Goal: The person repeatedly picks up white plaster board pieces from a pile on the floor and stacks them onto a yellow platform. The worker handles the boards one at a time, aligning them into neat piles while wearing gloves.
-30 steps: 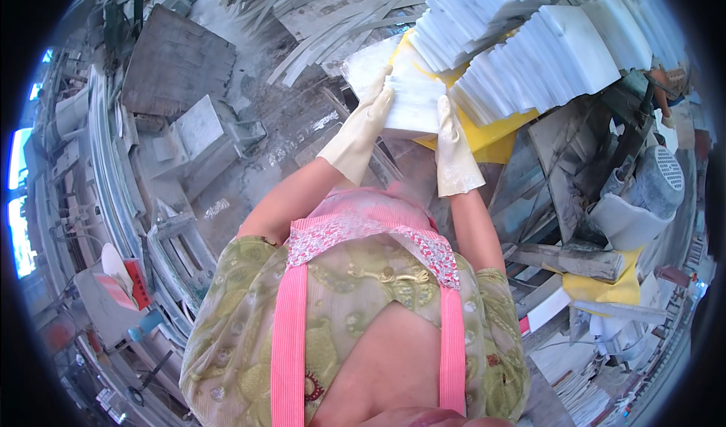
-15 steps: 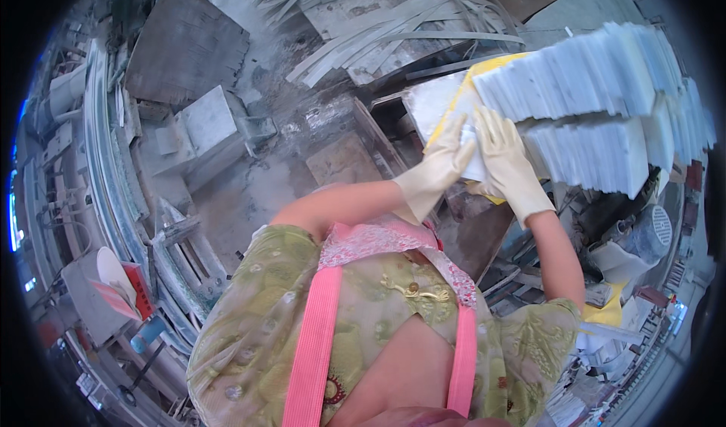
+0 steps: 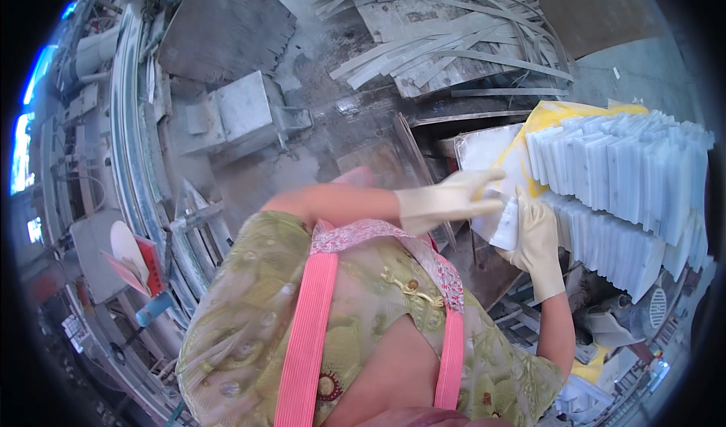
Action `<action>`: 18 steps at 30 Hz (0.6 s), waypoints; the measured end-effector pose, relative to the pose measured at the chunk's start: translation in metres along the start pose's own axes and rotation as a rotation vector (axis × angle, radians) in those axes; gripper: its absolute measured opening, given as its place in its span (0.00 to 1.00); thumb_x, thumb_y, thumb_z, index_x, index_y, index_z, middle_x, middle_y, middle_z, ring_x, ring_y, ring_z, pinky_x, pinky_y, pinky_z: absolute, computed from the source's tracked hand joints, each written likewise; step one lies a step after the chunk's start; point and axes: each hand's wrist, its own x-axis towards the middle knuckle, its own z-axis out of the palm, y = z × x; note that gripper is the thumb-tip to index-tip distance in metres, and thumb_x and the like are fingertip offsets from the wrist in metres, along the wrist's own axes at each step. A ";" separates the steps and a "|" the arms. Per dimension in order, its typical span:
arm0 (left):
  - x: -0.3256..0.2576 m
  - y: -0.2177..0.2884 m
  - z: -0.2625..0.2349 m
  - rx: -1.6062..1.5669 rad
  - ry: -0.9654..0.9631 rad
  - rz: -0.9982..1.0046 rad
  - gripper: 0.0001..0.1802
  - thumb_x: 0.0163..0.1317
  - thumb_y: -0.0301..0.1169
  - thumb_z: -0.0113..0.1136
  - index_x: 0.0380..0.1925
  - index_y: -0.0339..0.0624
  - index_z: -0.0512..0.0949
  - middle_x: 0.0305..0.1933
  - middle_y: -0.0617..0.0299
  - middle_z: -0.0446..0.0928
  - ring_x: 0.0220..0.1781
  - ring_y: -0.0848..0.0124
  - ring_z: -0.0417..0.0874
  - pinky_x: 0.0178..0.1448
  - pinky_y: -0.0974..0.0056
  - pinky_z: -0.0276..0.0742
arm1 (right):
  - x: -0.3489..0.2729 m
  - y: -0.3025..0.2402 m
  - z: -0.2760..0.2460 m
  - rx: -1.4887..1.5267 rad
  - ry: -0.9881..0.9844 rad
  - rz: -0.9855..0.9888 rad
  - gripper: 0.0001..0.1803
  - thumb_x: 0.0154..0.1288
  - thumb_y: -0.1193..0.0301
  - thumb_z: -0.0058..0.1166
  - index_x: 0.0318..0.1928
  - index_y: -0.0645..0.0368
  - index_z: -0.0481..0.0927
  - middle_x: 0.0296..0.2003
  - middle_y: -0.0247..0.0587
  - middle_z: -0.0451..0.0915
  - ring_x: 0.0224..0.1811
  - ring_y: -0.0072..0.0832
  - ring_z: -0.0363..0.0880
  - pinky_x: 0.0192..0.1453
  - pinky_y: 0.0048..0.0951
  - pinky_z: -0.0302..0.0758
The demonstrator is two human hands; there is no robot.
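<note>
Nearby, pink straps (image 3: 306, 336) are running over a green patterned blouse (image 3: 234, 298), presumably holding the apron up. The left hand (image 3: 437, 202), in a cream glove, is hovering at the left of a white block (image 3: 504, 227), fingers parted and grasping nothing visible; blur is hiding whether the fingertips are touching. The right hand (image 3: 538, 236), gloved alike, is curving around the block's right side, probably steadying it; how firmly it is gripping, I cannot tell. The block is lying between both hands, just left of the slab rows.

Beyond, a yellow sheet (image 3: 538, 117) is spreading over a pale panel (image 3: 478, 146), likely cushioning the stone. Two rows of white slabs, the upper row (image 3: 612, 162) and the lower row (image 3: 605, 234), are standing on edge, packed face to face, probably so that each slab is propping its neighbour.

Farther off, thin strips (image 3: 461, 45) are lying loosely across a board, and a metal box (image 3: 246, 109) is sitting to the left.
</note>
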 end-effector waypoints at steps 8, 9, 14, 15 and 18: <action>0.041 0.036 -0.113 -0.067 -0.230 -0.184 0.26 0.74 0.46 0.55 0.61 0.36 0.77 0.62 0.56 0.77 0.67 0.68 0.74 0.72 0.61 0.67 | 0.009 -0.009 0.001 0.397 -0.030 0.439 0.60 0.32 0.63 0.78 0.69 0.67 0.62 0.46 0.53 0.79 0.47 0.49 0.79 0.53 0.46 0.76; 0.049 0.037 -0.129 -0.059 -0.259 -0.210 0.25 0.75 0.46 0.55 0.60 0.36 0.77 0.60 0.57 0.79 0.66 0.69 0.75 0.71 0.62 0.68 | 0.009 -0.016 -0.003 0.022 0.019 0.222 0.63 0.29 0.63 0.78 0.70 0.67 0.61 0.46 0.54 0.78 0.48 0.49 0.79 0.54 0.46 0.76; 0.112 0.011 -0.234 -0.122 -0.416 -0.283 0.24 0.75 0.46 0.54 0.57 0.38 0.79 0.57 0.61 0.81 0.60 0.74 0.77 0.65 0.67 0.71 | 0.029 -0.067 0.000 0.101 -0.046 0.762 0.39 0.54 0.59 0.70 0.62 0.68 0.71 0.46 0.50 0.81 0.47 0.44 0.81 0.53 0.43 0.77; 0.127 0.002 -0.260 -0.132 -0.466 -0.343 0.23 0.75 0.46 0.54 0.56 0.38 0.79 0.56 0.61 0.81 0.59 0.74 0.77 0.65 0.67 0.71 | 0.041 -0.079 0.006 0.334 0.043 0.979 0.33 0.60 0.59 0.66 0.59 0.68 0.73 0.44 0.48 0.81 0.43 0.41 0.81 0.51 0.40 0.78; 0.177 -0.021 -0.350 -0.138 -0.690 -0.412 0.21 0.75 0.44 0.53 0.53 0.38 0.81 0.53 0.63 0.82 0.57 0.76 0.77 0.62 0.69 0.72 | 0.088 -0.118 0.011 0.658 0.421 1.550 0.40 0.52 0.62 0.70 0.63 0.64 0.69 0.43 0.49 0.81 0.40 0.43 0.82 0.49 0.38 0.79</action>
